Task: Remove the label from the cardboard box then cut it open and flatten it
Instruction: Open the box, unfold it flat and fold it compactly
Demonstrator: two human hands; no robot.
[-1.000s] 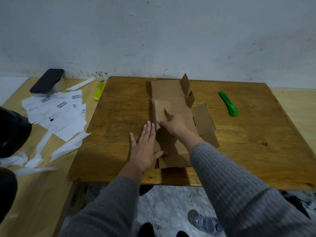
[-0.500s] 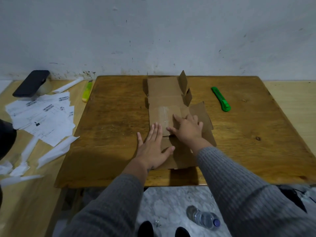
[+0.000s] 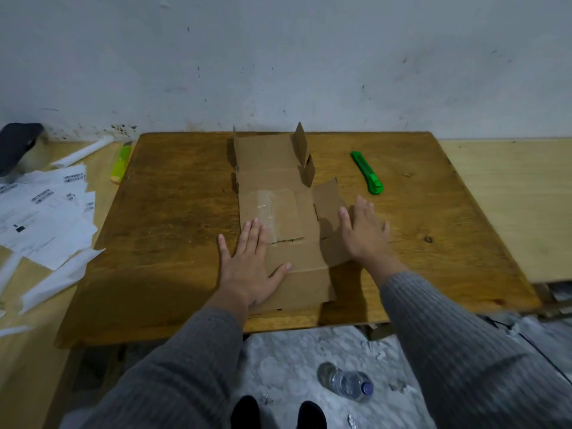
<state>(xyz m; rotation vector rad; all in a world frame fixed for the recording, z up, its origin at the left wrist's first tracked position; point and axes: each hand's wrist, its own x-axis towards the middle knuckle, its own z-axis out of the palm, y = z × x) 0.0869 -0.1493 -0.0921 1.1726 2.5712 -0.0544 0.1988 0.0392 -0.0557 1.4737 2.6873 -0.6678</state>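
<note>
sleeves (image 3: 464, 351): grey ribbed knit, both arms | hands: bare | shoes (image 3: 246, 411): dark, two toes visible

- A plain, makeshift packing or parcel-handling corner rather than a fitted workshop: a bare, scuffed white wall (image 3: 278, 57) stands behind a worn wooden table (image 3: 173, 230).
- Peeled barcode labels (image 3: 46, 209) lie heaped on the side surface at the left.
- A green utility knife (image 3: 367, 176) lies on the table.
- Marble-patterned floor (image 3: 288, 360) with a stray plastic bottle (image 3: 346, 382).
</note>
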